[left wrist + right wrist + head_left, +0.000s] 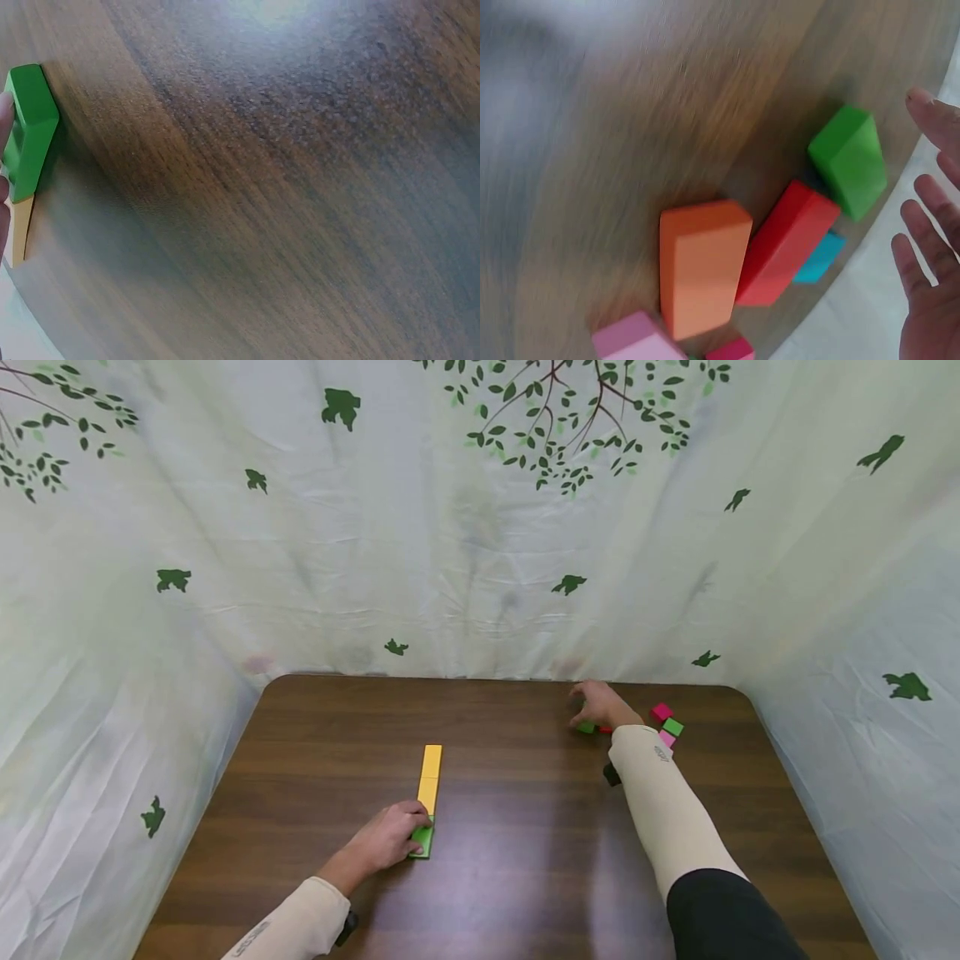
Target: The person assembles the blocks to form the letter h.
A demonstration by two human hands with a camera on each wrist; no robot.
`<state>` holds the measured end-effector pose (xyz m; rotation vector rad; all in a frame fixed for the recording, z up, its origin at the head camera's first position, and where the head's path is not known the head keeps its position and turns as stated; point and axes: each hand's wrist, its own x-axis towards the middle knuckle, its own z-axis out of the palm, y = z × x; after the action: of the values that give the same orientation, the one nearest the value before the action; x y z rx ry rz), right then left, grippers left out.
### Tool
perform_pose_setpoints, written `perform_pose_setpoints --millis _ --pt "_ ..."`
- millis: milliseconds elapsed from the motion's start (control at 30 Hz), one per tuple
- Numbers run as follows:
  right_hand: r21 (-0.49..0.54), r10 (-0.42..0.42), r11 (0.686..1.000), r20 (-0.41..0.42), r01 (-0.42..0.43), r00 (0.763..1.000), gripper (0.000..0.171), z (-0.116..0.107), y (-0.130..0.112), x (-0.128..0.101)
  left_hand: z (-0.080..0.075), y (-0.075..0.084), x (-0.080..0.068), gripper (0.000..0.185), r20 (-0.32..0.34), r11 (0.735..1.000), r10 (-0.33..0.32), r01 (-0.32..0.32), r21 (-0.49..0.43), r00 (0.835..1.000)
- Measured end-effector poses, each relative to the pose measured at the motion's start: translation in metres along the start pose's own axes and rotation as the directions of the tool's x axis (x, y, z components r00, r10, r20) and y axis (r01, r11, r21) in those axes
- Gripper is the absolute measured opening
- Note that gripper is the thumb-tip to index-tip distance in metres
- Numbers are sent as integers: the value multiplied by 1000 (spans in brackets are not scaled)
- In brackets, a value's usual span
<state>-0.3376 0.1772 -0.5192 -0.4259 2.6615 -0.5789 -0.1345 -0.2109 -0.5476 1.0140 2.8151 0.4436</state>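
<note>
My left hand (382, 839) grips a green block (423, 843) by its sides at the near end of a straight row on the table. Two yellow blocks (428, 793) continue that row away from me. In the left wrist view the fingertips (5, 112) lie against the same green block (31, 135). My right hand (606, 703) is at the far right of the table, fingers spread and holding nothing. The right wrist view has it beside another green block (851, 157), with a red block (787, 244), a blue block (820, 259) and an orange block (705, 262) close by.
Further right in the head view lie a crimson block (662, 712), a small green block (673, 727) and a pink block (667, 739), partly behind the right sleeve. A white leaf-print curtain (480, 568) hangs along the back and sides of the brown table (510, 827).
</note>
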Motion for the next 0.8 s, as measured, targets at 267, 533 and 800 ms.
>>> perform_pose_setpoints --millis 267,533,800 --pt "-9 38 999 18 -38 999 66 -2 8 -4 1 0 -4 26 11 1000 -15 15 -5 1000" --pt "-67 32 997 14 -31 999 67 4 13 -2 1 0 -3 27 12 1000 -30 30 -7 999" --pt "-43 72 997 21 -71 997 66 6 17 1 2 1 -2 27 -7 1000 -19 19 2 1000"
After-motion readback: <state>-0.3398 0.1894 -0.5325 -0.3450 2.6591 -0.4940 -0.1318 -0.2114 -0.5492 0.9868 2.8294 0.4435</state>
